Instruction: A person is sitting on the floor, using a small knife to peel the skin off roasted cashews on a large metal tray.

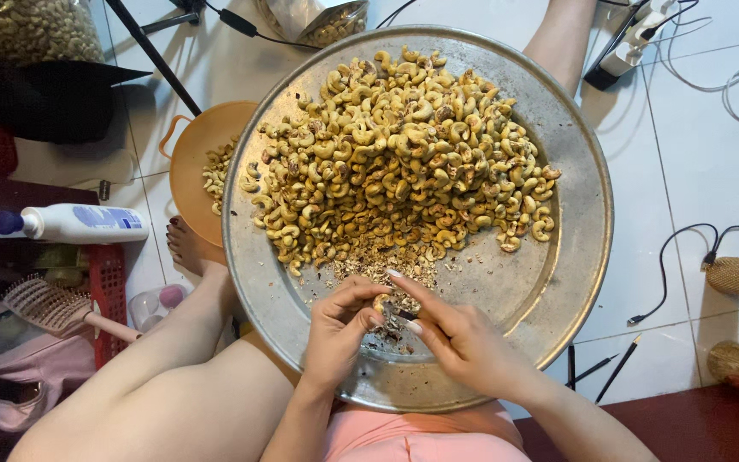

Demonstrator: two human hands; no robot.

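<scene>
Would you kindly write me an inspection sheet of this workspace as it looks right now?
Surface: round metal tray resting on the person's lap, over a white tiled floor.
Job's things: pile of cashews on the tray; shell scraps at its near edge; one cashew between both hands.
Clutter: orange bowl with cashews, partly under the tray; lotion bottle; hairbrush; pens.
Grips: left hand and right hand pinch the cashew; a small tool in the right hand, too hidden to identify.
Cables: black cable and white cable on the floor; power strip.
Surroundings: tripod leg; sack of nuts.
</scene>
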